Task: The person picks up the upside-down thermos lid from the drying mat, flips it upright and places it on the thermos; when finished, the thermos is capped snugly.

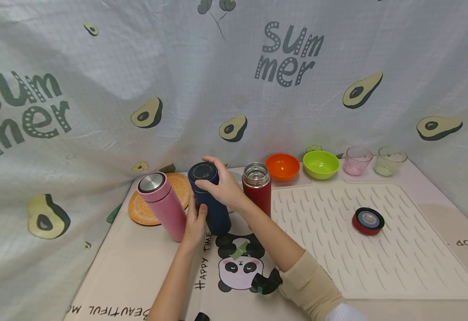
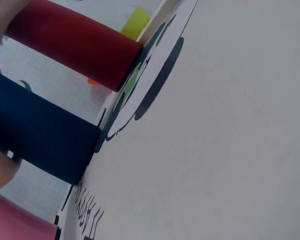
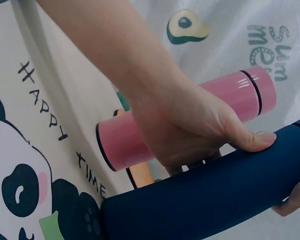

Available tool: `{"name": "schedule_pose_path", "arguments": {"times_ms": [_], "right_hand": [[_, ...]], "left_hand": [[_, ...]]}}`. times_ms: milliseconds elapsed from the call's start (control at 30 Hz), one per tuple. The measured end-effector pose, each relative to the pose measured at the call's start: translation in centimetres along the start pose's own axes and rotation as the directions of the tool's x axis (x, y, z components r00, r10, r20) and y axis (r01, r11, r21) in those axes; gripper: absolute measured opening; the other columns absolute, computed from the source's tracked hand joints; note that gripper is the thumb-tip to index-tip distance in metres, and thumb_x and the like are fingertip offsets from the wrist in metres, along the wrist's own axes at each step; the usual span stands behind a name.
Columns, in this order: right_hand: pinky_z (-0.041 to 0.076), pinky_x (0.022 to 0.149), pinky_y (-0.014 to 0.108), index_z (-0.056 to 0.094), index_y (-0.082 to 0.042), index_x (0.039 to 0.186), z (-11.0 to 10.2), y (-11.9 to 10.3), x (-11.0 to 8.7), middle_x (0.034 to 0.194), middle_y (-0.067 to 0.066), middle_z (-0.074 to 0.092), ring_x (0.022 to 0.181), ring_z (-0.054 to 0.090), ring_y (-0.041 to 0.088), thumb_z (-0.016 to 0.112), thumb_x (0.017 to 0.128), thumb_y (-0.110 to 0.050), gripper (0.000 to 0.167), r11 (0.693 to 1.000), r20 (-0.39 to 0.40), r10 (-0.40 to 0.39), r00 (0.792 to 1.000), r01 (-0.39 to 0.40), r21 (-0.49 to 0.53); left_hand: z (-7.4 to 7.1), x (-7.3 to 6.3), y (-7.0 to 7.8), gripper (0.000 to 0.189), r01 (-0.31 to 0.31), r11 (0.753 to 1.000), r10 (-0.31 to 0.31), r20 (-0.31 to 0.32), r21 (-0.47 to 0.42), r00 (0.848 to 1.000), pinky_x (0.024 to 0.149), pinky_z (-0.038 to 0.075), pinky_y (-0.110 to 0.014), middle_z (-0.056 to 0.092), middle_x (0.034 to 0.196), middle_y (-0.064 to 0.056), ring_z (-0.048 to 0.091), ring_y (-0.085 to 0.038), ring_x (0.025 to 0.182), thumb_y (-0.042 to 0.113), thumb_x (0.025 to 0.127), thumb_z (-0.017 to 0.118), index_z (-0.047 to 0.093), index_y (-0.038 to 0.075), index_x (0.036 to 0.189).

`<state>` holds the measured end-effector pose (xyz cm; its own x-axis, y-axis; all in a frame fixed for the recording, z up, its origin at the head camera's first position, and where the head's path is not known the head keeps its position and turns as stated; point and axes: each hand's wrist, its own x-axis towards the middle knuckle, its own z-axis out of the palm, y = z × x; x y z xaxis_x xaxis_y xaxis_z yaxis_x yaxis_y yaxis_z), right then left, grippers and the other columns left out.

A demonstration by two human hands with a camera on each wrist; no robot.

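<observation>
A dark blue thermos (image 1: 217,214) with its lid (image 1: 203,171) on stands upright on the tablecloth. My left hand (image 1: 195,225) grips its body low down, the thumb along the near side. Up at the top, my right hand (image 1: 226,187) holds the lid, thumb in front and fingers behind. To the left of it is a pink thermos (image 1: 165,207) with a silver-topped lid, close beside my left hand. A red thermos (image 1: 258,189) without its lid stands on the right, its metal mouth showing, partly behind my right forearm.
A red and black lid (image 1: 368,221) lies on the cream ridged mat (image 1: 410,267). Along the back are an orange bowl (image 1: 283,167), a green bowl (image 1: 321,164), a pink glass (image 1: 357,161) and a greenish glass (image 1: 390,161). An orange-slice placemat (image 1: 139,207) lies behind the pink thermos.
</observation>
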<state>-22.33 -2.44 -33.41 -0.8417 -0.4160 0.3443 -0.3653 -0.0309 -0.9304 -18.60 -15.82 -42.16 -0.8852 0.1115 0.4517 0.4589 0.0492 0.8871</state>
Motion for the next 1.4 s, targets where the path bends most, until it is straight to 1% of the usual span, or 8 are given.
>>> {"name": "schedule_pose_path", "arguments": {"times_ms": [100,267,500,700,933,1100,1267,1400], "right_hand": [[0.042,0.093,0.038,0.033,-0.011,0.136,0.0,0.0,-0.1,0.125,0.013,0.049,0.109,0.052,0.022,0.061,0.086,-0.014,0.057,0.999,0.003,-0.002,1.000,0.002,0.040],[0.048,0.084,0.031,0.033,-0.010,0.130,0.3,0.0,0.1,0.118,0.012,0.050,0.101,0.057,0.022,0.069,0.081,-0.016,0.060,0.999,-0.040,0.016,0.999,-0.014,0.043],[0.041,0.094,0.040,0.032,-0.014,0.139,-0.1,0.1,0.0,0.125,0.011,0.051,0.110,0.052,0.021,0.059,0.086,-0.015,0.059,1.000,0.002,0.011,1.000,-0.011,-0.008],[0.046,0.088,0.034,0.032,-0.011,0.135,0.1,0.1,0.1,0.121,0.013,0.051,0.105,0.055,0.022,0.067,0.083,-0.015,0.062,0.999,-0.008,0.009,1.000,-0.009,0.050],[0.040,0.095,0.039,0.031,-0.011,0.140,0.0,0.3,-0.3,0.126,0.014,0.050,0.112,0.052,0.023,0.060,0.087,-0.012,0.061,0.998,-0.014,0.003,1.000,-0.002,0.068],[0.045,0.090,0.035,0.032,-0.009,0.135,0.3,0.5,-0.1,0.122,0.014,0.049,0.108,0.054,0.024,0.065,0.084,-0.011,0.061,0.993,-0.026,-0.029,0.999,0.031,0.111],[0.035,0.100,0.042,0.025,-0.009,0.142,0.4,0.5,-0.3,0.135,0.013,0.042,0.120,0.045,0.022,0.062,0.086,-0.016,0.067,0.999,-0.040,-0.016,0.999,0.017,0.037],[0.034,0.101,0.041,0.025,-0.007,0.142,0.4,0.5,-0.5,0.134,0.016,0.043,0.120,0.046,0.025,0.056,0.089,-0.010,0.062,0.993,-0.029,-0.014,1.000,0.017,0.120]], "left_hand": [[0.0,-0.1,0.1,0.052,-0.006,1.000,0.006,0.003,-0.001,1.000,0.107,0.022,-0.044,0.021,0.147,-0.016,0.026,-0.027,0.131,0.010,0.100,0.029,0.002,0.007,0.146],[0.1,-0.1,1.0,0.055,0.023,1.000,-0.022,0.016,-0.007,1.000,0.108,0.016,-0.049,0.010,0.149,-0.018,0.017,-0.031,0.135,0.003,0.099,0.027,-0.003,0.004,0.145],[-0.1,0.0,-0.1,0.053,0.005,1.000,-0.005,0.012,0.004,1.000,0.106,0.021,-0.050,0.019,0.147,-0.017,0.025,-0.032,0.132,0.011,0.101,0.029,0.002,0.009,0.146],[-0.1,0.0,-0.1,0.057,0.018,1.000,-0.018,0.011,0.022,1.000,0.106,0.014,-0.054,0.007,0.150,-0.016,0.012,-0.034,0.136,0.023,0.101,0.030,-0.002,0.007,0.146],[-0.1,0.0,0.3,0.053,0.054,0.999,-0.054,0.013,-0.004,0.998,0.106,0.018,-0.050,0.017,0.147,-0.020,0.021,-0.034,0.134,0.003,0.099,0.028,0.001,0.004,0.145],[-0.2,0.1,0.3,0.054,0.060,0.998,-0.060,0.015,-0.006,0.998,0.107,0.015,-0.051,0.010,0.149,-0.019,0.015,-0.034,0.135,0.005,0.100,0.028,-0.001,0.003,0.145],[-0.1,0.0,0.1,0.053,0.049,0.999,-0.050,0.015,0.012,0.999,0.107,0.018,-0.048,0.015,0.149,-0.015,0.019,-0.030,0.135,0.011,0.101,0.028,0.001,0.008,0.146],[-0.1,-0.2,-0.1,0.053,0.029,1.000,-0.030,0.014,0.011,0.999,0.106,0.020,-0.047,0.019,0.147,-0.015,0.024,-0.030,0.133,0.012,0.101,0.029,0.002,0.011,0.146]]}}
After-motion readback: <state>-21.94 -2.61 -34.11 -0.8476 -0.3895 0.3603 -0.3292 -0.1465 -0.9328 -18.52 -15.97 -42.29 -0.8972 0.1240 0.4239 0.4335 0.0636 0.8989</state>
